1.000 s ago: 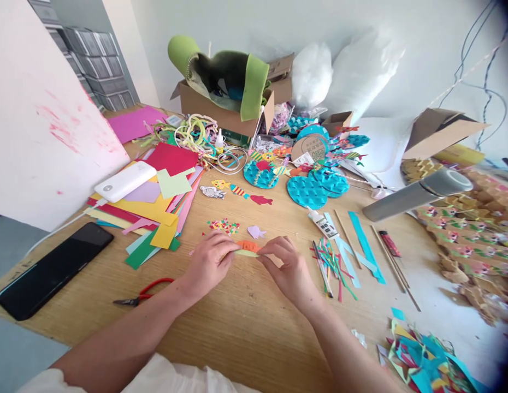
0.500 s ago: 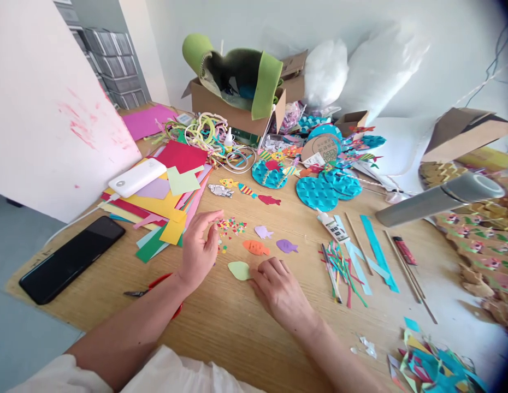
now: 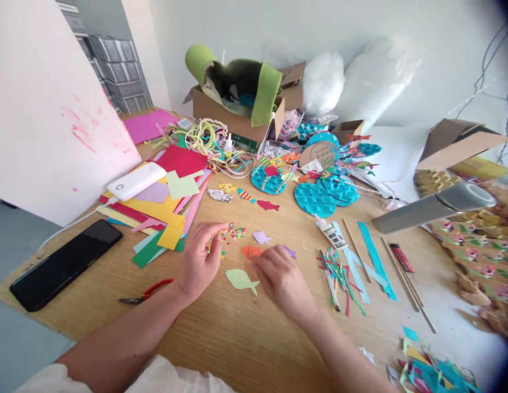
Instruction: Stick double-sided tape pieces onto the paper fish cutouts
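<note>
My right hand (image 3: 284, 278) has its fingers bent and pinched at the tail end of an orange paper fish (image 3: 249, 251), covering that end. Just below lies a pale green paper fish (image 3: 237, 279), its whole outline showing. A small lilac paper fish (image 3: 261, 237) rests above the orange one, and a purple paper fish (image 3: 290, 251) is partly behind my right hand. My left hand (image 3: 200, 265) is curved on the left, thumb and fingers apart, holding nothing, beside a scatter of tiny coloured paper bits (image 3: 234, 232). Red-handled scissors (image 3: 149, 292) lie partly under my left forearm.
Coloured paper sheets (image 3: 182, 158), a white power bank (image 3: 136, 180) and a phone (image 3: 65, 265) lie left. Decorated fish (image 3: 246, 195) sit farther back. A glue tube (image 3: 331, 232), paper strips (image 3: 340, 273) and a grey bottle (image 3: 434, 206) are right. Paper scraps (image 3: 438, 365) lie front right.
My right hand has let go of the pale green fish's tail and moved up to the orange fish. My left hand has stayed nearly in place. The view has shifted slightly.
</note>
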Tool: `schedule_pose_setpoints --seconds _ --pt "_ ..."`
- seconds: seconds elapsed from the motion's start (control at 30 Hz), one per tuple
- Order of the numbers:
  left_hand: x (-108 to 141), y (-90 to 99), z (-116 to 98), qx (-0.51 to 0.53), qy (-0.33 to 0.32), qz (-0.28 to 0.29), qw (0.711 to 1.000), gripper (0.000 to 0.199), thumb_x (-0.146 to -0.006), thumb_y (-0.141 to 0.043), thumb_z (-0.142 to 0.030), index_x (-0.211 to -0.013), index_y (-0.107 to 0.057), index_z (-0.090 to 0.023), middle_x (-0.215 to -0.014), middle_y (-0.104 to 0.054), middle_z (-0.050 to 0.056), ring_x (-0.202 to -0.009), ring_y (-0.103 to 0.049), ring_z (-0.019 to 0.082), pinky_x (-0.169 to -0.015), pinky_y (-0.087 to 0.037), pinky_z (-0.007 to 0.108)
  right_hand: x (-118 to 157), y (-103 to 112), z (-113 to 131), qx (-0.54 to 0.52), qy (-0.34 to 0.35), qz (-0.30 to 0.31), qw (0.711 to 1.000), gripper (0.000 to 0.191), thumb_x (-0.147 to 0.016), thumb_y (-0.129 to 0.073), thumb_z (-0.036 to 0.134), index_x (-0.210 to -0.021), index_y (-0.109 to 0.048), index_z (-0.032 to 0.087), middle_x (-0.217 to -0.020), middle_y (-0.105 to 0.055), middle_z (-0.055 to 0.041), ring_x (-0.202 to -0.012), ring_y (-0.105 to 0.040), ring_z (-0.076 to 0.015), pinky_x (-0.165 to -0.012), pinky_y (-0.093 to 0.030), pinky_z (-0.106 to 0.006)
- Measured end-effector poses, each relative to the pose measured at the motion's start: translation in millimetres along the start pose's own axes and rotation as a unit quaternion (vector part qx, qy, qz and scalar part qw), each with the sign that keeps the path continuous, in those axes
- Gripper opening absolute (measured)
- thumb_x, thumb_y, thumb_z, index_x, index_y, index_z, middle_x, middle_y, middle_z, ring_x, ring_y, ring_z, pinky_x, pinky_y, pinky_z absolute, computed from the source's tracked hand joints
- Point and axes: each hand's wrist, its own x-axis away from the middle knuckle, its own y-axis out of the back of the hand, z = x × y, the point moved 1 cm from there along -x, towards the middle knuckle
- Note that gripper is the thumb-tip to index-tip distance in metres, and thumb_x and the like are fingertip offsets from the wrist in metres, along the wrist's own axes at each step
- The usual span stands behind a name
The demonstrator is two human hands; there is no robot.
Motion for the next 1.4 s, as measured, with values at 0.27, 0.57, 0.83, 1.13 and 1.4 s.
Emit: schedule_pose_setpoints --seconds 0.27,0.57,0.83,1.13,1.4 --pt "1 -3.7 -11 0.007 -0.074 0.036 0.997 0.029 -0.087 -0.046 -0.002 -0.103 -0.063 -0.019 -0.095 -0.069 0.006 -0.091 -0.062 0.017 -0.081 -0.052 0.032 -92 -3 -130 0.044 -0.320 -0.010 0.946 0.020 -0.086 -0.056 0.019 -0.100 -0.067 0.011 -0.098 -0.067 -0.0156 -0.102 -0.056 -0.0257 -0.087 -0.041 -0.035" --pt "2 -5.1 -9 0.029 -0.061 0.063 0.996 0.030 -0.084 -0.047 0.001 -0.100 -0.065 -0.018 -0.093 -0.070 0.006 -0.090 -0.062 0.017 -0.084 -0.051 0.033 -108 -11 -168 0.015 -0.381 0.059 0.923 0.006 -0.075 -0.066 0.019 -0.077 -0.067 0.014 -0.078 -0.068 -0.0069 -0.075 -0.061 -0.0193 -0.062 -0.039 -0.026" --pt "4 -8.1 -5 0.033 -0.074 0.065 0.995 0.031 -0.083 -0.048 0.003 -0.100 -0.065 -0.017 -0.091 -0.069 0.006 -0.090 -0.061 0.017 -0.084 -0.051 0.033 -100 -7 -164 -0.019 -0.380 0.034 0.924 0.004 -0.073 -0.065 0.011 -0.071 -0.064 0.014 -0.071 -0.067 -0.0039 -0.065 -0.058 -0.0135 -0.054 -0.036 -0.021" --pt "5 -9.5 -5 0.032 -0.077 0.072 0.994 0.029 -0.083 -0.048 0.002 -0.098 -0.065 -0.017 -0.091 -0.069 0.005 -0.089 -0.061 0.016 -0.082 -0.051 0.032 -78 14 -125 -0.030 -0.267 -0.071 0.961 0.020 -0.088 -0.050 0.016 -0.098 -0.067 0.015 -0.091 -0.066 -0.0083 -0.081 -0.061 -0.0183 -0.070 -0.044 -0.027" --pt "5 -9.8 -4 0.027 -0.080 0.078 0.993 0.030 -0.083 -0.048 0.002 -0.099 -0.065 -0.017 -0.090 -0.069 0.006 -0.089 -0.061 0.017 -0.081 -0.052 0.034 -61 -12 -78 0.199 0.084 0.082 0.973 0.021 -0.092 -0.046 0.012 -0.098 -0.066 0.015 -0.092 -0.060 -0.0102 -0.084 -0.054 -0.0204 -0.076 -0.043 -0.030"
